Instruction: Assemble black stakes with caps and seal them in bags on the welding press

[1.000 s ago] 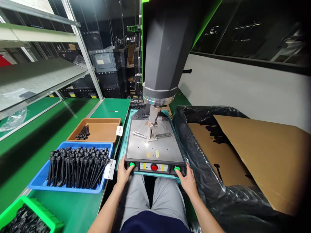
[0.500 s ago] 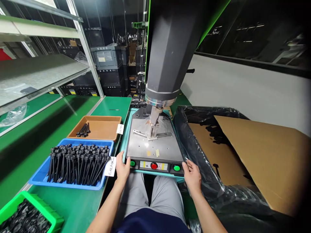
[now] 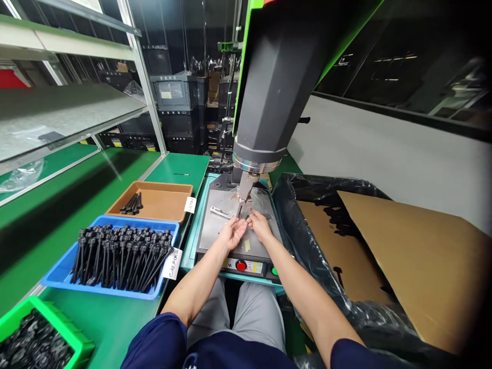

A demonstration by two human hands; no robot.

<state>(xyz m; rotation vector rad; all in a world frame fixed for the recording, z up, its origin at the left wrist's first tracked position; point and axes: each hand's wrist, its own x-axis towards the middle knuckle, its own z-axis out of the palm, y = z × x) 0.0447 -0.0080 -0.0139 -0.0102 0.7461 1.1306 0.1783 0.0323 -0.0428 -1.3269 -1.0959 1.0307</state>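
Both my hands reach over the steel plate [image 3: 213, 228] of a press machine, meeting just in front of the small fixture [image 3: 240, 211] under the press horn [image 3: 244, 186]. My left hand [image 3: 232, 234] lies with fingers stretched toward the fixture, nothing visible in it. My right hand [image 3: 260, 226] has its fingers bent together at the fixture's base; what they pinch is hidden. A thin dark pin stands in the fixture. The red button [image 3: 241, 265] and a green button [image 3: 274, 270] on the front panel are untouched.
A blue tray [image 3: 100, 290] of black long-stemmed parts and a brown tray [image 3: 163, 201] with a few more sit to the left. A green bin [image 3: 82, 349] is at bottom left. A black-bag-lined box with cardboard [image 3: 407, 246] stands to the right. The dark press head [image 3: 271, 97] hangs overhead.
Both hands left the front panel's green buttons and moved forward onto the plate, meeting at the fixture. The press horn has risen off the fixture.
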